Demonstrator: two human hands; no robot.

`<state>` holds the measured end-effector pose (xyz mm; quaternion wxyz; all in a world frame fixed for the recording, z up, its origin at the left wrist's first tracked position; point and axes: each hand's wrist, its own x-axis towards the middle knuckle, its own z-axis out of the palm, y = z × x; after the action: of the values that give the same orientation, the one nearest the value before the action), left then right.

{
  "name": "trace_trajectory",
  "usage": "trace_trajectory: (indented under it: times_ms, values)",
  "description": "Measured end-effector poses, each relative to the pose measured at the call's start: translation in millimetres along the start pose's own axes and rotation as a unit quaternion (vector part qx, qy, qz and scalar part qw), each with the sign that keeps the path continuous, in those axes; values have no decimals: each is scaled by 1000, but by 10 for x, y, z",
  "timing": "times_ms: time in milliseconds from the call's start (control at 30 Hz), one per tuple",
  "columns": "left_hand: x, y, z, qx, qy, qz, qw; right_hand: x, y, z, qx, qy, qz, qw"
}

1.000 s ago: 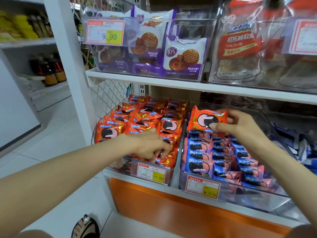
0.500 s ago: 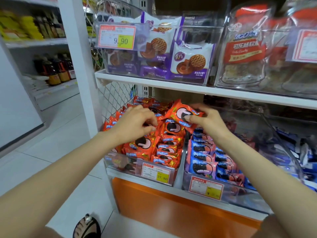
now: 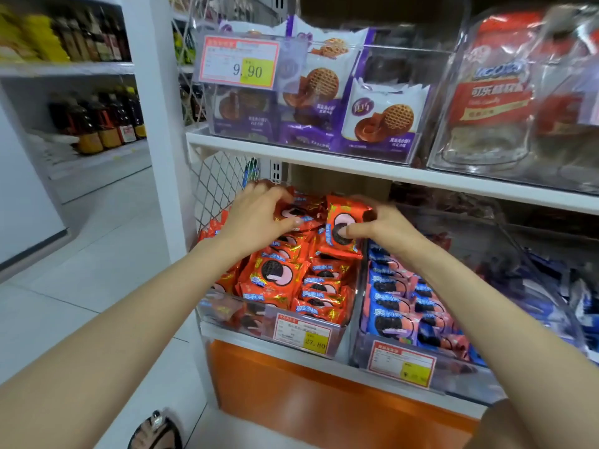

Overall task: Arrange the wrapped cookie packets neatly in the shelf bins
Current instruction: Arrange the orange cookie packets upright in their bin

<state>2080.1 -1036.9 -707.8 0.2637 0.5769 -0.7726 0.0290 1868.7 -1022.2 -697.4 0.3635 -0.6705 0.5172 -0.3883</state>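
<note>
The right hand (image 3: 385,230) has brought its pinched orange packet (image 3: 342,222) across to the orange bin (image 3: 233,314), frame centre. The left hand (image 3: 256,218) grips rear packets (image 3: 303,209), likely clearing space

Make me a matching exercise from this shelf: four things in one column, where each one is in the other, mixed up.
1 orange packet
2 blue packets
3 purple packets
4 bottles

A upper shelf, behind the 9.90 price tag
B lower bin, right of the orange packets
C far-left shelf
D in the right hand

Pairs: 1-D, 2-B, 3-A, 4-C
</note>
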Motion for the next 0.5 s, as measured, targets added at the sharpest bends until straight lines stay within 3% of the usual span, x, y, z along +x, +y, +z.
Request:
trace_trajectory:
  times_ms: [200,333,500]
  values:
    - [5,44,72,68,-63,-19,996,26,83,2,-88,23,37,995]
    - [-24,-4,114,75,-46,-3,996,-52,17,115,-214,-10,-45,976]
    - [-33,-5,133,69,-18,-4,997,-65,-48,193,-214,17,-51,975]
